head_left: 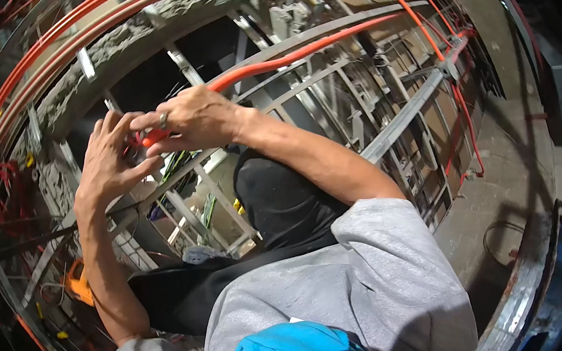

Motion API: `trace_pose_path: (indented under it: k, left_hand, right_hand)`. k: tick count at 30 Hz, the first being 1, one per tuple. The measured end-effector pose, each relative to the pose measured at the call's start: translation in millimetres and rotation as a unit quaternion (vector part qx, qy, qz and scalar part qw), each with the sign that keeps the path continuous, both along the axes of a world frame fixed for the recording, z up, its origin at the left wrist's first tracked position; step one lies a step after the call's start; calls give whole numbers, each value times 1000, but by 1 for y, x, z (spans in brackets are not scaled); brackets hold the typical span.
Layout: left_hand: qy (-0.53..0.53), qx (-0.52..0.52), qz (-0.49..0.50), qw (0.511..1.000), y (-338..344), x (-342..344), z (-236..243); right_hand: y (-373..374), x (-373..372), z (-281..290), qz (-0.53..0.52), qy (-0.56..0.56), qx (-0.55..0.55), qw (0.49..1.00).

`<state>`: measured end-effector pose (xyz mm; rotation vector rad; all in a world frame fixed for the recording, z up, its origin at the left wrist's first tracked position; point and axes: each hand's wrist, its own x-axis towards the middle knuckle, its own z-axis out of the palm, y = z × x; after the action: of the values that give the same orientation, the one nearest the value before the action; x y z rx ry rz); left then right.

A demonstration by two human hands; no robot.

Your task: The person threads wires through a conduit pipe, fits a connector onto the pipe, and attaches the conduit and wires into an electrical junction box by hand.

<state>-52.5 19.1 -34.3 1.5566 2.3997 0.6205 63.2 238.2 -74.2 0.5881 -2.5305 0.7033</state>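
Observation:
My right hand (197,121), with a ring on one finger, is wrapped round an orange tube (295,51) that runs down to it from the upper right. A short orange end (154,136) shows past its fingers. Beside it, my left hand (113,160) is curled with thumb and fingers around something small at that end, with a bit of red and a clear shine. The left fingertips meet the right fingers, so most of this small thing is hidden. Both hands are raised in front of my bent knee (286,193) in black trousers.
Metal framing (318,96) spreads below and beyond my hands. Several orange tubes (92,5) curve along the left above a rough concrete edge (111,52). A yellow-orange tool (79,284) lies by my left forearm. A galvanized metal channel (406,113) and concrete floor (496,172) are on the right.

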Motion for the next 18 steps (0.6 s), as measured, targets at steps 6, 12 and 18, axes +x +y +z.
trace_pose_path:
  k: [6,12,18]
  left_hand:
    - [2,16,-12,1000,1,5,2]
    - [24,5,4,1000,3,16,8]
    - [144,66,-94,983,13,29,27]
  right_hand:
    - [2,9,3,-5,-59,13,998]
    - [29,26,-5,-58,-90,2,994]
    - [129,60,-40,-233,-63,82,967]
